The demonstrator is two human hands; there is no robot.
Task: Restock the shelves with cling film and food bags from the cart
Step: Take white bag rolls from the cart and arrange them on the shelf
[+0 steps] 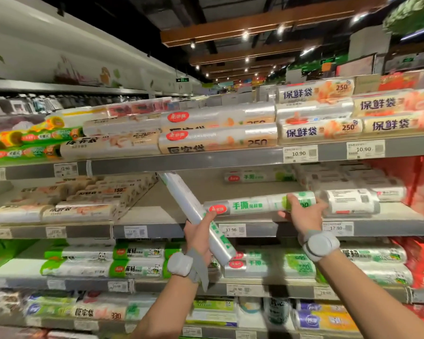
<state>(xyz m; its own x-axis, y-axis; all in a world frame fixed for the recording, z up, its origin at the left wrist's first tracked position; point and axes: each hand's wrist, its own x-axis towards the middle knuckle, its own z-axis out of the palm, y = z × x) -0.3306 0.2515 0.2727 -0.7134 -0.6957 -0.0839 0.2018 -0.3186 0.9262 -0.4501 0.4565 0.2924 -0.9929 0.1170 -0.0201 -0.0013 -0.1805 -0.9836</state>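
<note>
- Your left hand [198,237] is wrapped around the lower half of a tilted roll [186,199]. Its far end points up and back into the bay, just under the lip of the upper shelf [181,162].
- Your right hand [301,216] grasps the right end of a green-labelled roll [247,205], thumb over the top. That roll lies lengthwise along the front of the middle shelf [157,204], just beside the white-labelled packs [350,200] to its right.
- The two rolls cross near the red logo, and the tilted one looks to pass in front of the lying one's left end.
- The step in hand seems to be placing: one roll is being seated at the shelf front while the other waits its turn.
- A matching roll [257,177] lies at the back of the same bay, with bare shelf between it and the front one.
- Next, you likely need to let go with your right hand once the roll sits square to the edge. Then level the tilted roll and lay it parallel, behind or beside the first.
- The cart is not in view.
</note>
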